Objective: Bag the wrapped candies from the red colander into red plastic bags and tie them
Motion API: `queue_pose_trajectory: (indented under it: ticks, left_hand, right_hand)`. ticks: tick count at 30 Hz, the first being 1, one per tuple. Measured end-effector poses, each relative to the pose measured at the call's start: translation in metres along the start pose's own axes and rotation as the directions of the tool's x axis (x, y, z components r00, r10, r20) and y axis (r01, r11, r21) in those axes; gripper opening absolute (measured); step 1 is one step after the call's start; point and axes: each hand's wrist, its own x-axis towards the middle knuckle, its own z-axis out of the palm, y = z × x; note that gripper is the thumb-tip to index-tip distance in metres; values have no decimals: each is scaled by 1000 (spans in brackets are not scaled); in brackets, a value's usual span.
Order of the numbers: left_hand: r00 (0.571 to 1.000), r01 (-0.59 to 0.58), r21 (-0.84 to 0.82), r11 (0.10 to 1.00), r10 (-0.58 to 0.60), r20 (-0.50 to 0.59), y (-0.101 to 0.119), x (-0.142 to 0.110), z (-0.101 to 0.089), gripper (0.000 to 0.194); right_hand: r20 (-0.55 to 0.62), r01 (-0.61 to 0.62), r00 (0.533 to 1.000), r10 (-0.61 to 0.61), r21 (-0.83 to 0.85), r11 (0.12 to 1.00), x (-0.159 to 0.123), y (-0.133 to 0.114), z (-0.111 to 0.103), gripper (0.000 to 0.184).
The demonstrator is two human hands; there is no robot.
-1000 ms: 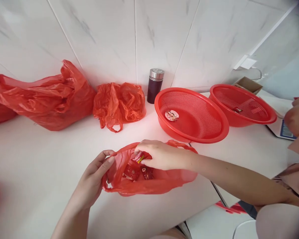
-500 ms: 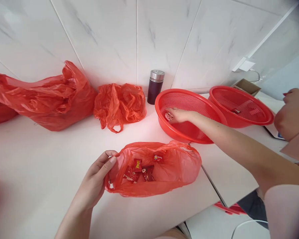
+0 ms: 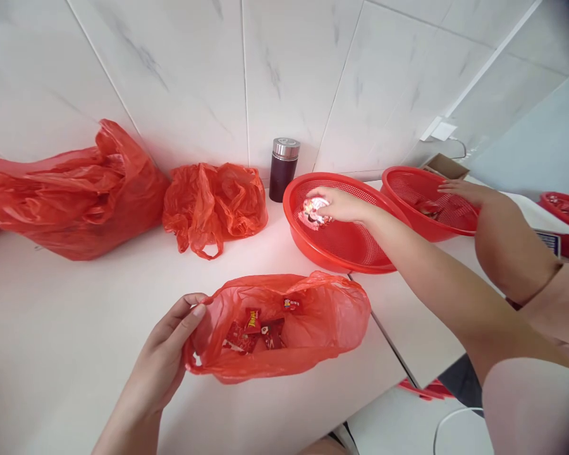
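My left hand (image 3: 174, 344) pinches the left rim of an open red plastic bag (image 3: 313, 357) between thumb and fingers. Inside it lie several small red wrapped candies, among them one with yellow lettering (image 3: 253, 320) and one with a small cartoon figure (image 3: 291, 304). Over the left side of a red perforated basket (image 3: 313, 249), my right hand (image 3: 339, 205) is closed around shiny pink-and-white wrapped candies (image 3: 314, 213). Glare blurs their wrappers, so I cannot tell how many there are.
A co-worker's hand (image 3: 462, 189) reaches over a second red basket (image 3: 398, 202) holding some wrapped pieces. By the wall stand a dark thermos (image 3: 283, 174), crumpled red bags (image 3: 215, 205) and a full red bag (image 3: 99, 215). Another red basket (image 3: 566, 212) is far right.
My right hand has risen slightly in the basket, with wrapped candies now showing in its grip. The co-worker's hand has come over the second basket. My view has turned slightly right.
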Motion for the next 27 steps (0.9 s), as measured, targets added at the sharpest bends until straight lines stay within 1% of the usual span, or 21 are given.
queue_pose_trajectory:
  ticks: [2, 3, 5, 6, 7, 8, 9, 11, 13, 17, 19, 21, 23, 25, 26, 27]
  left_hand:
    - [1000, 2, -5, 1000, -2, -6, 0, 1, -1, 31]
    - [1000, 6, -7, 1000, -6, -3, 0, 1, -2, 30]
    - [1000, 10, -10, 1000, -10, 6, 0, 3, -4, 30]
    - [1000, 11, -11, 1000, -11, 8, -1, 4, -4, 30]
    - [1000, 9, -12, 1000, -9, 6, -1, 4, -5, 31]
    - [1000, 4, -16, 1000, -4, 0, -1, 5, -5, 31]
    - [1000, -3, -21, 1000, 3, -10, -1, 5, -5, 31]
    - [999, -12, -29, 1000, 11, -32, 0, 4, -5, 30]
    - [999, -18, -27, 999, 17, -48, 1, 2, -2, 30]
    - [997, -27, 12, 1000, 27, -74, 4, -2, 2, 26]
    - [997, -45, 97, 994, 51, -61, 5, -4, -1, 27]
    - [998, -64, 239, 969, 68, -11, 6, -4, -8, 36]
    - [997, -70, 401, 913, 58, 43, 7, -3, -20, 45]
    - [994, -89, 540, 837, 44, 96, 7, -2, -32, 39]
    - [992, -101, 589, 802, 40, 116, 8, -2, -36, 32]
    - [992, -111, 601, 791, 55, 112, 9, -2, -39, 26]
  right_hand:
    - [-52, 72, 997, -65, 152, 986, -20, -22, 4, 36]
    - [-47, 120, 993, -111, 262, 958, -33, -35, 9, 35]
    - [54, 133, 984, -171, 421, 898, -62, -56, 28, 33]
    - [149, 118, 967, -205, 451, 885, -76, -63, 40, 34]
    - [225, 108, 949, -221, 426, 898, -88, -66, 53, 36]
    - [274, 109, 937, -216, 360, 927, -98, -67, 64, 39]
    - [293, 116, 937, -192, 258, 959, -106, -65, 74, 41]
    - [232, 136, 963, -138, 26, 990, -117, -58, 86, 42]
    - [135, 156, 981, -139, -125, 980, -125, -50, 86, 38]
    - [-13, 253, 964, -265, -257, 933, -150, -46, 67, 24]
    - [-97, 233, 957, -273, -301, 925, -167, -44, 60, 20]
    - [-200, 146, 955, -217, -319, 937, -185, -38, 59, 17]
    - [-313, 8, 944, -106, -301, 954, -198, -26, 63, 15]
    - [-394, -145, 918, 42, -236, 961, -207, -11, 69, 20]
    - [-420, -211, 900, 114, -192, 958, -209, -3, 72, 26]
    - [-436, -262, 883, 177, -144, 954, -210, 4, 76, 32]
